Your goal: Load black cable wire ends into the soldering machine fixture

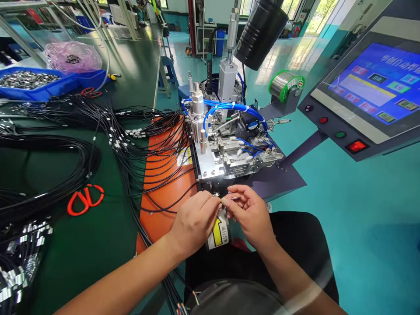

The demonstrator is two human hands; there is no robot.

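Observation:
Both hands meet at the front edge of a metal machine with blue air tubes. My left hand is closed, its thumb and forefinger pinched at the tips; what they hold is too small to name. Against those fingertips, my right hand pinches with thumb and forefinger around something small and thin, partly hidden. A white label with a yellow arrow shows just below the hands. Black cables run over the orange surface left of the hands.
Orange-handled scissors lie on the green table among cable bundles. A blue tray of small metal parts stands at the far left. A control screen leans in at the right, near a solder spool. A black cylinder hangs above.

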